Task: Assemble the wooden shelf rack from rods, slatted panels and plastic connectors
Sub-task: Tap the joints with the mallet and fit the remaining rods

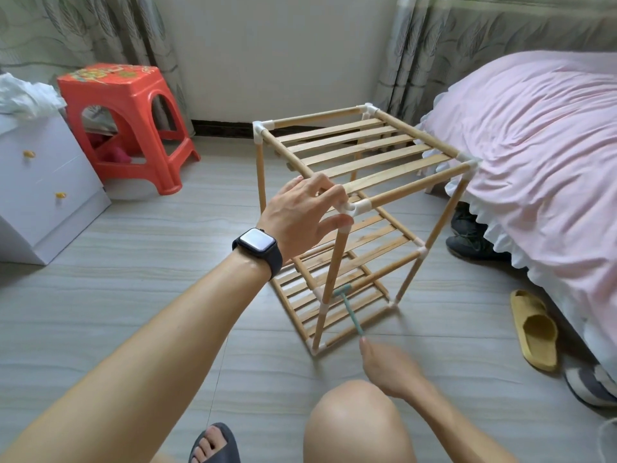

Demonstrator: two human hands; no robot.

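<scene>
The wooden shelf rack [360, 152] stands upright on the floor, with three slatted panels, rods and white plastic connectors at the corners. My left hand [300, 212], with a black smartwatch on the wrist, grips the rack's near top corner; its fingers curl over the top rod and the thumb lies under the white connector [362, 206]. Lower down, my right hand [390, 369] holds the handle of a small teal mallet [347, 305]. The mallet's head sits by a connector on the near front post at the middle shelf. It looks motion-blurred.
A red plastic stool [133, 128] and a white drawer cabinet [43, 188] stand at the left. A bed with a pink cover [541, 155] fills the right side, with a yellow slipper [534, 329] and dark shoes [470, 235] beside it. My knee [354, 422] is in the foreground.
</scene>
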